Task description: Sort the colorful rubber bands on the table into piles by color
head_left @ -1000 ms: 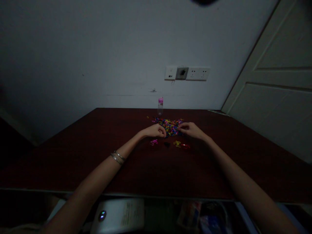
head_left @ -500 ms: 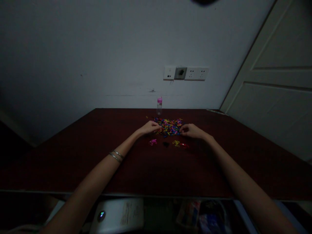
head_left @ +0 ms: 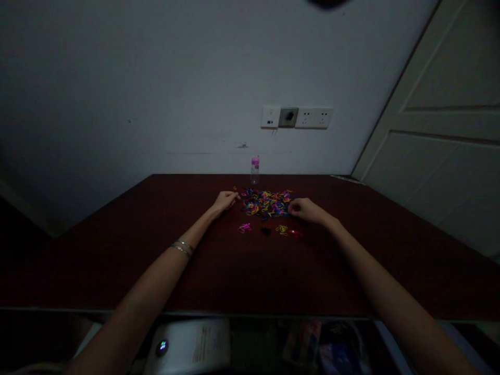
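Note:
A loose pile of small coloured rubber bands (head_left: 269, 202) lies on the dark red table. At the pile's left edge is my left hand (head_left: 225, 201), fingers stretched out and slightly apart, with nothing visible in them. My right hand (head_left: 308, 210) rests against the right edge, thumb and fingers curled into a pinch; whatever they hold is too small to see. Nearer to me lie separate little groups: pink bands (head_left: 245, 228), black bands (head_left: 266, 231), yellow bands (head_left: 282, 229) and red bands (head_left: 295, 233).
Behind the pile, a clear bottle with a pink top (head_left: 254, 171) stands near the wall. Wall sockets (head_left: 297, 117) are above it. Below the table's front edge, an open drawer space holds a white device (head_left: 191, 344) and a blue packet (head_left: 338, 358). A panelled door (head_left: 441, 135) is at right.
My left hand has drawn back to the left, from over the pile to its edge, and its fingers have loosened. My right hand has stayed almost in place.

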Demonstrator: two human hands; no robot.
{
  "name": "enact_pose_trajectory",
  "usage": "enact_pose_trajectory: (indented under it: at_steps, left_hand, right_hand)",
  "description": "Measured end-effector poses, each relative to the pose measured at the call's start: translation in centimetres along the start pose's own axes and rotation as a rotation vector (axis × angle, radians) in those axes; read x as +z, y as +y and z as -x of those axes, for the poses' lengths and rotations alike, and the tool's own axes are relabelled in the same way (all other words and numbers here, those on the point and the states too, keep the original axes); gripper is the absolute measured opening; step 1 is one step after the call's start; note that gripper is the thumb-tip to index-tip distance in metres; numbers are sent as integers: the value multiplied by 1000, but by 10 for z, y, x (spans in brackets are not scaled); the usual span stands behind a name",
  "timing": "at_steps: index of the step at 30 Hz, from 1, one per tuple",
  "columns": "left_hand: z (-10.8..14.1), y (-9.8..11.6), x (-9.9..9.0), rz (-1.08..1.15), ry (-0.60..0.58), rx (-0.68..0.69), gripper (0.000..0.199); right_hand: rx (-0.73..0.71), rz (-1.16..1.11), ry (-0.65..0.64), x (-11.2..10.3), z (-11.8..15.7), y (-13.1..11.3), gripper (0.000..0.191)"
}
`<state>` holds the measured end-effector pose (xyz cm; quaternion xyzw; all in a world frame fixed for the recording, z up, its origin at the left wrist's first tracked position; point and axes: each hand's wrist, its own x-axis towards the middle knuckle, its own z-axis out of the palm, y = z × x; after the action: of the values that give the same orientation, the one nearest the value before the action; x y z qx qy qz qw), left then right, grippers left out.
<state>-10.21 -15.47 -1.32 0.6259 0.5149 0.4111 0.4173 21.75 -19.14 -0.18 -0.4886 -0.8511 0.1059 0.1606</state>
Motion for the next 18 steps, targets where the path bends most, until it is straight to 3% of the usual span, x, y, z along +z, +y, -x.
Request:
enact_pose_trajectory:
  at_steps: [11, 15, 18]
  left_hand:
    - [1, 0, 0, -19, 0, 1, 30]
    - [2, 0, 0, -11, -11, 16, 30]
    - [2, 0, 0, -9, -17, 19, 30]
  right_hand:
    - [-45, -125, 123, -1, -2, 5, 15]
    - [16, -270, 184, -3, -2, 5, 17]
    - [58, -375, 151, -8, 0, 1, 20]
